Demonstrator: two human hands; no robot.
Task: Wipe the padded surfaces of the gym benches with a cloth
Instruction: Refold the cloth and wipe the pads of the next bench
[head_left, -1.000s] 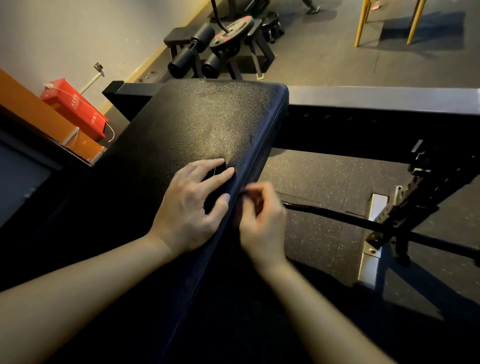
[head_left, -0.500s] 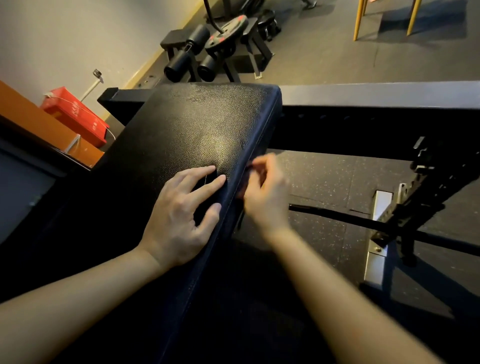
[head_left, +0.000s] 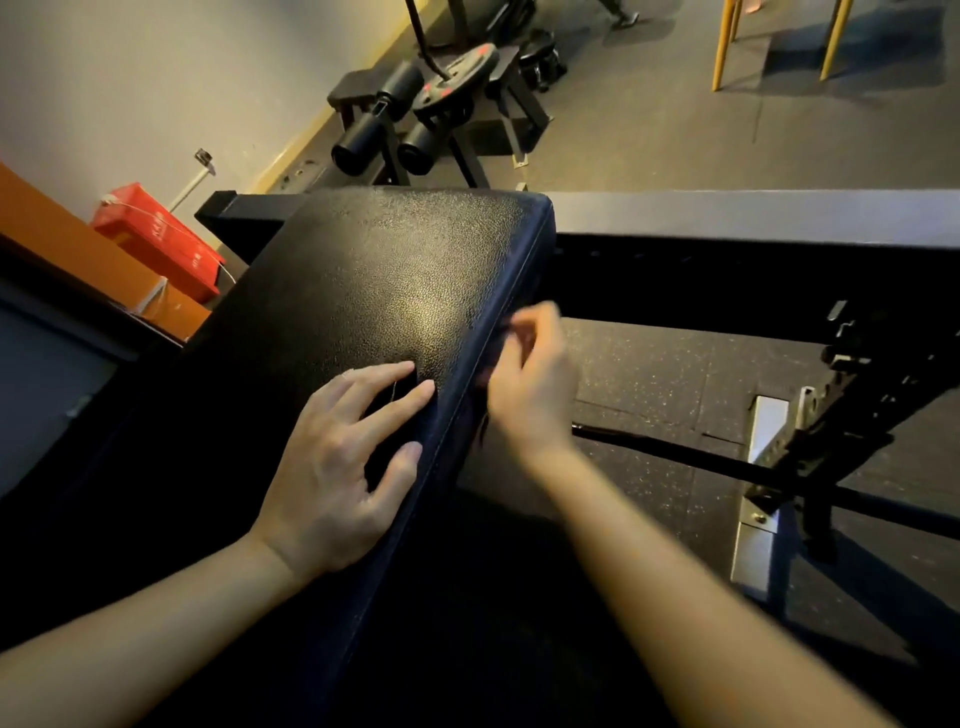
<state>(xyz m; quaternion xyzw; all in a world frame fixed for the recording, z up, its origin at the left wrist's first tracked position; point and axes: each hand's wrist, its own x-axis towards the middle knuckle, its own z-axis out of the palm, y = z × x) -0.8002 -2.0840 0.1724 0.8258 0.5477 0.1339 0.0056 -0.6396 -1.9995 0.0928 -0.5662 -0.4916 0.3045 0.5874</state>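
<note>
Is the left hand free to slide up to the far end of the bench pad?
Probably yes: the left hand lies flat on the bench pad, and nothing sits between it and the far end.

Left hand (head_left: 332, 475) flat, fingers spread; right hand (head_left: 530, 387) curled, blurred

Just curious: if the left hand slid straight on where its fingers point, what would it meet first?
The left hand lies flat on the bench pad; going on, it would first reach the pad's right edge, probably near the right hand; depth is unclear.
</note>
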